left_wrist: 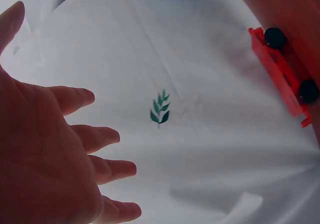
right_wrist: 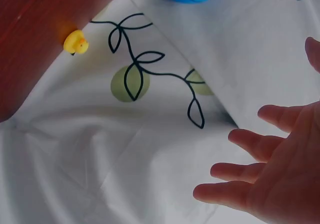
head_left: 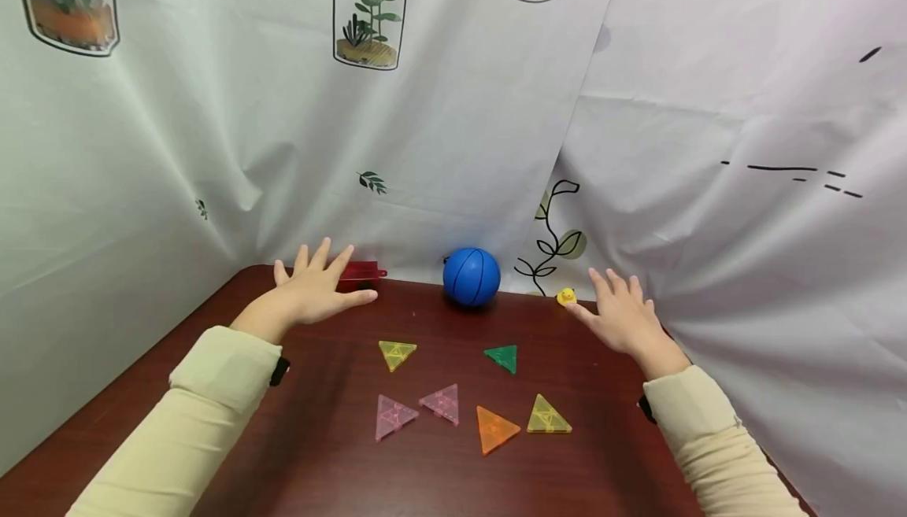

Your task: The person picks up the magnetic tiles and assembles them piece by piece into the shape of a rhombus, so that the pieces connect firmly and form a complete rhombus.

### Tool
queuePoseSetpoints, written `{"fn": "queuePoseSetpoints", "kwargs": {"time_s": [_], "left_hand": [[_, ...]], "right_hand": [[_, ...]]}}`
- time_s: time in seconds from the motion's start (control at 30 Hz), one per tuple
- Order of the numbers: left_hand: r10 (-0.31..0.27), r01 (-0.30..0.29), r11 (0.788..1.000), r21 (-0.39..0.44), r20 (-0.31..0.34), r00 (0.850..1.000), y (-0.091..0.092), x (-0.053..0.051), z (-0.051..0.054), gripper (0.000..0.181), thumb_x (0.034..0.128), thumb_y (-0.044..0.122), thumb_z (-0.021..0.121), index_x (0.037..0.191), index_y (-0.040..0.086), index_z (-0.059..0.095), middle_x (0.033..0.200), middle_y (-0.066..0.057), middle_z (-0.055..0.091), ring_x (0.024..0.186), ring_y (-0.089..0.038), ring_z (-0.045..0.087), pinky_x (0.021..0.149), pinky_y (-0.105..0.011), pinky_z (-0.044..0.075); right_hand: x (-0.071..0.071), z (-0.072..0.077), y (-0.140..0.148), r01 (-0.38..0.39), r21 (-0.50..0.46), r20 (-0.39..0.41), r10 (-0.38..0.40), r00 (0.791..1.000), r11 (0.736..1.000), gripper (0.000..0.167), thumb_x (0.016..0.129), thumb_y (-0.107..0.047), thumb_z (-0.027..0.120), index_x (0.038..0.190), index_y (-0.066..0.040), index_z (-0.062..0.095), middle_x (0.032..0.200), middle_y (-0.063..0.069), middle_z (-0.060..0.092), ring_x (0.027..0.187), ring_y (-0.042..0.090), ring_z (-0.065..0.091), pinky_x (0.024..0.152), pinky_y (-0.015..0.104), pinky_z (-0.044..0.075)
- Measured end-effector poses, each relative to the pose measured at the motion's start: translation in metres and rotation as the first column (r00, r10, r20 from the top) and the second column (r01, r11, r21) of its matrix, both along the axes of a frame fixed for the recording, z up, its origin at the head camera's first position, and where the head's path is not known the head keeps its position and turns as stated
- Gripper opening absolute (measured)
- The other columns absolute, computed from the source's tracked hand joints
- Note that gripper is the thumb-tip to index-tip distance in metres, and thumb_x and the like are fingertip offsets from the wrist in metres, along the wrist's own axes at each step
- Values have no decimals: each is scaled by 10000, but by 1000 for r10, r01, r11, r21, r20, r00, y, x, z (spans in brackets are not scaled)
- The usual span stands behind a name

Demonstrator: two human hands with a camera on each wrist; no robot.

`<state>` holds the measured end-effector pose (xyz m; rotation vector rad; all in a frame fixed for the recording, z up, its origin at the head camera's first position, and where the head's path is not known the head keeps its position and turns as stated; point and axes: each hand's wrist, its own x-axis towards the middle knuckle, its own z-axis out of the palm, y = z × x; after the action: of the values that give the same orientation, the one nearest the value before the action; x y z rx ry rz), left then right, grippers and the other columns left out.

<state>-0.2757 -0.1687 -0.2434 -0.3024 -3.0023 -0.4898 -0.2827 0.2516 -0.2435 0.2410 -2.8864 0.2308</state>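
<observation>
Both hands hover above the table with fingers spread, holding nothing. In the head view the left hand (head_left: 309,289) is raised in front of a red toy vehicle (head_left: 360,275), partly covering it. The right hand (head_left: 623,319) is beside a small yellow duck (head_left: 566,297). The left wrist view has the left palm (left_wrist: 45,154) at the left and the red toy (left_wrist: 280,71) with black wheels at the right. In the right wrist view, the right palm (right_wrist: 285,169) is at the lower right, apart from the duck (right_wrist: 76,42).
A blue ball (head_left: 471,276) stands at the back of the dark red table (head_left: 340,470). Nearer lie flat triangles: green (head_left: 505,357), orange (head_left: 495,429), two yellow (head_left: 397,353) and two pink (head_left: 394,416). A patterned white cloth (head_left: 453,123) hangs behind.
</observation>
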Motion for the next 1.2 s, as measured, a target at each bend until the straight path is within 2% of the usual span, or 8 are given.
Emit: {"fn": "queuePoseSetpoints", "kwargs": {"time_s": [0.17, 0.33, 0.7, 0.97, 1.2], "left_hand": [[-6, 6, 1000, 25, 3, 1000, -4, 3, -14, 970, 719, 735, 355, 1405, 107, 80, 1404, -246, -34, 1210, -486, -112, 829, -655, -126], [-9, 9, 1000, 14, 10, 1000, -5, 6, -27, 972, 720, 705, 416, 1395, 67, 130, 1396, -266, 20, 1211, -494, -70, 840, -649, -117], [-37, 37, 999, 10, -2, 999, 2, 8, -41, 960, 707, 678, 478, 1382, 55, 196, 1386, -267, 107, 1217, -493, -2, 854, -649, -87], [-54, 54, 999, 7, 18, 998, 7, 9, -51, 827, 774, 491, 568, 1376, 48, 215, 1370, -278, 158, 1209, -506, 30, 862, -650, -57], [-45, 45, 999, -8, 47, 998, 11, 11, -63, 772, 779, 440, 589, 1356, 39, 269, 1318, -290, 271, 1198, -508, 112, 866, -656, 0]], "right_hand": [[3, -8, -6, -22, 4, -12, 22, 1000, 1000, 891, 775, -688, 328, 1380, -50, 186, 1368, 252, 156, 1203, 509, 39, 855, 666, 100], [5, -16, -13, -35, 6, -16, 35, 999, 999, 866, 785, -668, 348, 1374, -48, 209, 1364, 246, 181, 1204, 505, 64, 866, 653, 119], [9, -30, -22, -87, 9, -29, 87, 996, 996, 753, 824, -567, 426, 1339, -40, 275, 1344, 256, 230, 1206, 490, 101, 864, 650, 147], [9, -42, -33, -114, 12, -23, 115, 993, 993, 723, 837, -444, 514, 1348, -4, 254, 1344, 242, 252, 1201, 461, 161, 879, 621, 186], [10, -54, -43, -131, -26, 8, 131, 991, 991, 704, 841, -370, 545, 1342, 22, 244, 1319, 236, 307, 1205, 459, 186, 931, 552, 196]]}}
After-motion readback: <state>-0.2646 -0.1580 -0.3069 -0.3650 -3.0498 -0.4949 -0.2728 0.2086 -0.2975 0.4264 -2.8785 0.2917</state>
